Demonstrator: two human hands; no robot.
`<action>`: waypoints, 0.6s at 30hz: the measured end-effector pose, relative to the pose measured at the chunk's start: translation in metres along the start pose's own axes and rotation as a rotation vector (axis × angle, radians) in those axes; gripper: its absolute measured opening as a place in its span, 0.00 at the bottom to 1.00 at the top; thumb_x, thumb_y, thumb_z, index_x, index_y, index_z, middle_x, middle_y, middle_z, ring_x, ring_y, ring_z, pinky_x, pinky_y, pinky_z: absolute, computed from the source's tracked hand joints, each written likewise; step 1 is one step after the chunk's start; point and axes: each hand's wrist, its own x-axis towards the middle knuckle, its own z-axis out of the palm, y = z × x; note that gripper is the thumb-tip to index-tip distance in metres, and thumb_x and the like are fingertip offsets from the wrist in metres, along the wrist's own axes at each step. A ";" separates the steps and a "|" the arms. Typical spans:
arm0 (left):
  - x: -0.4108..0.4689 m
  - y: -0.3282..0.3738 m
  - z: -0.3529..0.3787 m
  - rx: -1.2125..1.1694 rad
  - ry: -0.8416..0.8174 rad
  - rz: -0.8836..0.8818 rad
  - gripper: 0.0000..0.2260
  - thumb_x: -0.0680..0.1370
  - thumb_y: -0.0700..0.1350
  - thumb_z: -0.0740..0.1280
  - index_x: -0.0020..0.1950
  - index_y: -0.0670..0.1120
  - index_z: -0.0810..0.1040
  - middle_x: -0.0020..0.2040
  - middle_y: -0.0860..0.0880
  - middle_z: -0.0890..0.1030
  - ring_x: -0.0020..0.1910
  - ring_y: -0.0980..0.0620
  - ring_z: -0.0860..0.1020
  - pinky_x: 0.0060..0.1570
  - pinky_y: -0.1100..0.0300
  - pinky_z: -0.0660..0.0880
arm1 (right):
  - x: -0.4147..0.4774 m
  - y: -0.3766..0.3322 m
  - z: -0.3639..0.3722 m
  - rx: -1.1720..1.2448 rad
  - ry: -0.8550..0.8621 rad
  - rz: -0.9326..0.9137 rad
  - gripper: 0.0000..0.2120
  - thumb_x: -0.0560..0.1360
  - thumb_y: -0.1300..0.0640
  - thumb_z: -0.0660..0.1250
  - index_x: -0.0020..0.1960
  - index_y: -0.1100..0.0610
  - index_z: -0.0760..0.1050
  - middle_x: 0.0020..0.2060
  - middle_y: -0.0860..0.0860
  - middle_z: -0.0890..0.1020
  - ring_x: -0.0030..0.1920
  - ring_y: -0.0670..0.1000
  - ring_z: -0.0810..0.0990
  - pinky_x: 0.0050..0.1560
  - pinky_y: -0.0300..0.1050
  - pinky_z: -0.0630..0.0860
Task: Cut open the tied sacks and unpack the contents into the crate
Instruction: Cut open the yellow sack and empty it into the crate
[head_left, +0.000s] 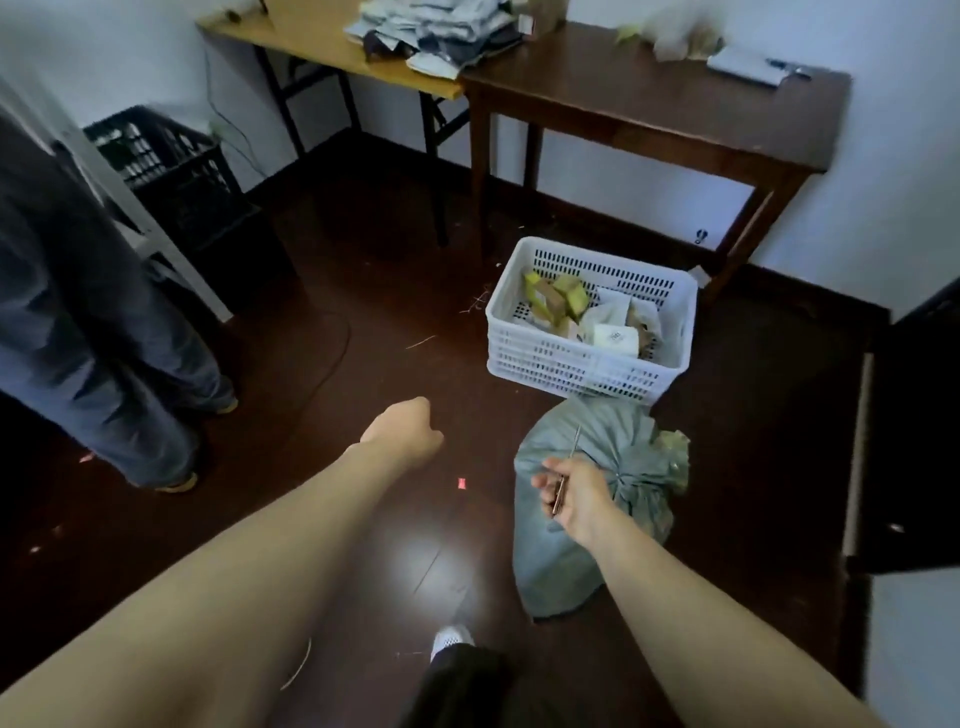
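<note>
A grey-green tied sack (566, 551) lies on the dark wooden floor, its knotted neck on the right side. Just beyond it stands a white slotted crate (587, 364) holding several small boxes and packets (576, 309). My right hand (576, 493) hovers over the sack and grips a thin knife (569, 467), whose narrow blade points up toward the crate. My left hand (405, 431) is stretched out over bare floor to the left of the sack, fingers curled under with nothing seen in it.
A dark wooden table (654, 98) and a lighter folding table (322, 41) piled with packets stand at the back wall. A black crate (161, 171) sits back left. Another person's legs (104, 374) stand at left. Dark furniture (904, 441) flanks the right.
</note>
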 end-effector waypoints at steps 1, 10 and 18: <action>0.018 0.005 -0.005 0.019 -0.015 0.022 0.20 0.75 0.46 0.63 0.67 0.44 0.70 0.63 0.44 0.76 0.61 0.44 0.75 0.57 0.54 0.73 | 0.010 -0.006 0.004 0.017 0.019 0.004 0.11 0.79 0.65 0.52 0.43 0.60 0.71 0.25 0.56 0.76 0.18 0.47 0.67 0.21 0.35 0.62; 0.174 0.108 -0.012 0.200 -0.221 0.318 0.20 0.76 0.45 0.62 0.68 0.43 0.69 0.62 0.45 0.76 0.60 0.44 0.74 0.57 0.52 0.73 | 0.111 -0.061 0.005 0.134 0.222 -0.020 0.05 0.79 0.61 0.61 0.45 0.59 0.72 0.32 0.55 0.77 0.24 0.47 0.69 0.18 0.35 0.67; 0.319 0.178 0.008 0.347 -0.349 0.480 0.16 0.77 0.44 0.61 0.64 0.43 0.72 0.62 0.43 0.75 0.60 0.44 0.74 0.52 0.56 0.70 | 0.227 -0.121 0.013 0.320 0.415 0.069 0.05 0.80 0.57 0.60 0.48 0.55 0.72 0.30 0.52 0.74 0.24 0.47 0.65 0.24 0.39 0.63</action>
